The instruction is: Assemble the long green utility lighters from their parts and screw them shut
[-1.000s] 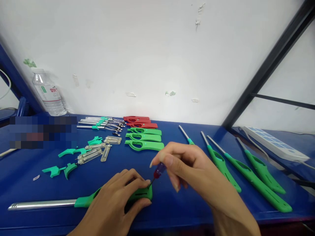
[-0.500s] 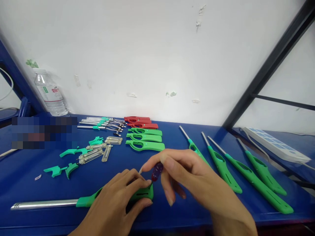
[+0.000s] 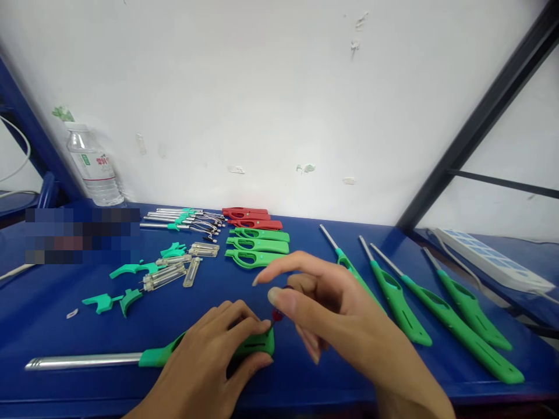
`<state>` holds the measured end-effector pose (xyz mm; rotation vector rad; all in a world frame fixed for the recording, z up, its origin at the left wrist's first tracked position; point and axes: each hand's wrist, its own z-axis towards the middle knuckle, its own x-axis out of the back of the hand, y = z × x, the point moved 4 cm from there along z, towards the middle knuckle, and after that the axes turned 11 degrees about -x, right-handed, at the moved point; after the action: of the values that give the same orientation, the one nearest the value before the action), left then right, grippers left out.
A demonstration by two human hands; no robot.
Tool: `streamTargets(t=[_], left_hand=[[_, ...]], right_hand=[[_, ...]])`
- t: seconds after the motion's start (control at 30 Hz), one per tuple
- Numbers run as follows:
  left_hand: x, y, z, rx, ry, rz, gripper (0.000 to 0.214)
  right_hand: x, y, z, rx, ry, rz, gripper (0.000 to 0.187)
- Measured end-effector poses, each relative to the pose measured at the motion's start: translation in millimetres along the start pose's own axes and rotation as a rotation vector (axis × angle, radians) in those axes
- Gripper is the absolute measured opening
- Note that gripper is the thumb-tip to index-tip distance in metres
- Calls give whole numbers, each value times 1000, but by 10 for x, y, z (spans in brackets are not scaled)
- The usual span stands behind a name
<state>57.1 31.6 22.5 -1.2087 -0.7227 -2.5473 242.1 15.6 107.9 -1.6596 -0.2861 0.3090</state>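
Your L hand (image 3: 209, 361) gripped the lighter (image 3: 258, 344) at the table's (image 3: 288, 385) near edge, fingers clamped over its green handle, tube pointing left. Your R hand (image 3: 336, 317) held a red screwdriver (image 3: 276, 315), mostly hidden, at the handle's end, index lifted. Beyond: loose parts (image 3: 166, 273), shells (image 3: 257, 244). Four more lighters (image 3: 445, 317) lay at right. Bottle (image 3: 94, 169) stood by wall.

You are seeing no readable text; the label (image 3: 96, 165) on the water bottle (image 3: 93, 174) is showing print too small to make out.
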Motion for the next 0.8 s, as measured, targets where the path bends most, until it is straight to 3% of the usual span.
streamTargets(t=[0.07,0.2,0.4,0.57,0.73,0.8], left_hand=[[8,7,4,-2,-1,-8,23],[8,19,22,-2,-15,-33,23],[17,20,19,-15,45,-9,25],[15,12,8,-26,36,42,23],[11,9,11,-37,47,40,24],[10,14,18,-34,33,22,26]], right_hand=[[13,5,0,10,-55,-7,21],[61,19,27,43,-48,-48,38],[87,29,28,-8,56,39,18],[62,13,13,-25,170,-27,30],[30,11,37,-4,3,12,12],[45,9,41,29,-49,-8,15]])
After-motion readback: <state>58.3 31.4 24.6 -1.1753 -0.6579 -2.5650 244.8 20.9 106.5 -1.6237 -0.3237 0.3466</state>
